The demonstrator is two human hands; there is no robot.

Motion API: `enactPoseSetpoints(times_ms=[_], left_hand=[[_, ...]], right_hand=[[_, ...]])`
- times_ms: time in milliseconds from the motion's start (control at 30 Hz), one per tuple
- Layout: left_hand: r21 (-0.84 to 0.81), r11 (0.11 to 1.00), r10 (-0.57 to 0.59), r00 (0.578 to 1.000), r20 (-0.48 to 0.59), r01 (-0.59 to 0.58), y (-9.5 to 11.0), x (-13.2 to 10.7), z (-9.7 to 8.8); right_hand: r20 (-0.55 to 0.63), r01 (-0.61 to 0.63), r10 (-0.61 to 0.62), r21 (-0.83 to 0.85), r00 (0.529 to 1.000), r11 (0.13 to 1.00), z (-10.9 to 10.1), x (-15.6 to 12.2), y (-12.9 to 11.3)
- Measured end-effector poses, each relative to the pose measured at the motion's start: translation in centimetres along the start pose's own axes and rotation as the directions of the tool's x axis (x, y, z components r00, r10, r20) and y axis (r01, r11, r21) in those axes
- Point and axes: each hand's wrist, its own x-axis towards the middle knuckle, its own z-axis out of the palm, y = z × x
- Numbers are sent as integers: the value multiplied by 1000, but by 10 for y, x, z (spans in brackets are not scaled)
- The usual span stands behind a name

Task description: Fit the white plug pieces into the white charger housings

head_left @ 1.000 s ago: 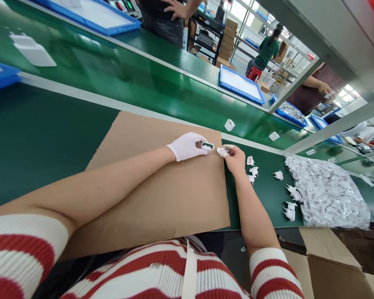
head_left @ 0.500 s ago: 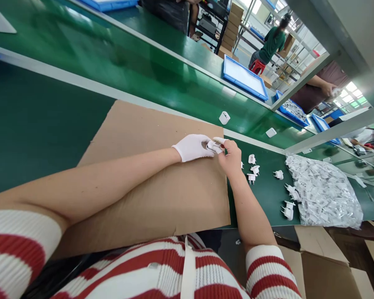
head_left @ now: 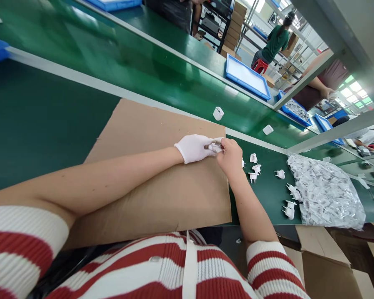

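Observation:
My left hand, in a white glove, is closed around a small white plastic plug piece above the right edge of a cardboard sheet. My right hand meets it from the other side, thumb and fingers pinched on the same piece. White covers show on some right fingertips. Fingers hide most of the piece, so its full shape does not show. Just right of my right hand, several white two-pin plugs lie on the green table.
A large clear bag of white parts lies at the right. Beyond the cardboard runs a green belt bearing white charger housings. Blue trays line the far side. Co-workers are behind a metal frame. Open cardboard boxes stand lower right.
The white housings on the belt have moved left. My right fingers have closed in further over the white piece, while my left hand keeps its hold. The view has shifted slightly.

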Motion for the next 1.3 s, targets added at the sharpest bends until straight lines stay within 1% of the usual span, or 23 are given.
enactPoseSetpoints(times_ms=[100,167,233,267,300,333,400,467,533,567,633,700,733,767,800,867,933,967,1033,1100,1167,1233,1300], left_hand=[[91,996,-18,1000,12,17,5,0,-3],[74,997,-8,999,42,5,6,2,-5],[5,1000,10,998,61,-10,4,7,-9],[-34,999,0,999,44,1,1,13,-12],[-66,997,-31,1000,5,31,-4,20,-17],[-93,992,-87,995,-58,81,-10,28,-23],[-134,970,-227,950,-212,202,-28,48,-39],[-160,942,-332,881,-338,294,-47,69,-56],[-167,925,-379,836,-396,341,-63,86,-73],[-162,920,-392,826,-404,357,-68,91,-80],[-136,914,-403,808,-431,383,-69,94,-91],[-94,917,-378,771,-512,387,-59,91,-95],[-59,926,-339,754,-563,372,-52,90,-94],[-12,938,-285,751,-596,347,-45,90,-91],[43,950,-225,774,-592,309,-38,92,-87],[139,958,-146,842,-519,252,-28,101,-74],[178,943,-186,891,-414,279,-23,111,-63],[184,932,-230,903,-362,311,-22,116,-59],[187,911,-307,908,-286,367,-21,123,-57],[193,912,-310,915,-257,363,-20,124,-61],[212,928,-255,937,-237,306,-16,120,-65],[228,949,-175,967,-188,216,-10,108,-63],[247,966,-52,993,-106,77,-5,89,-55]], right_hand=[[-24,-65,67,92,997,994,5,1,-2],[-29,-92,101,228,994,969,7,0,0],[-47,-107,134,374,990,921,3,-3,8],[-64,-113,151,400,986,909,-2,-5,14],[-83,-128,171,376,982,918,-9,-9,22],[-98,-158,195,299,976,941,-16,-13,31],[-80,-264,268,51,960,963,-29,-22,50],[12,-363,370,-161,929,918,-38,-29,64],[113,-388,423,-245,899,889,-39,-30,72],[142,-376,418,-250,897,892,-38,-29,74],[139,-348,381,-213,914,913,-34,-26,74],[82,-346,358,-134,930,929,-28,-23,72],[51,-350,354,-75,934,934,-24,-21,70],[25,-345,345,-4,938,939,-20,-19,68],[6,-328,328,73,945,942,-16,-17,66],[3,-260,266,213,964,942,-6,-14,58],[34,-194,193,306,981,932,4,-13,48],[57,-175,166,335,985,926,8,-12,43],[101,-173,145,383,984,907,14,-11,36],[115,-191,156,435,981,880,17,-11,34],[97,-208,184,485,978,850,18,-10,34],[120,-236,204,562,972,793,17,-10,34],[211,-298,210,683,955,667,14,-10,34]])
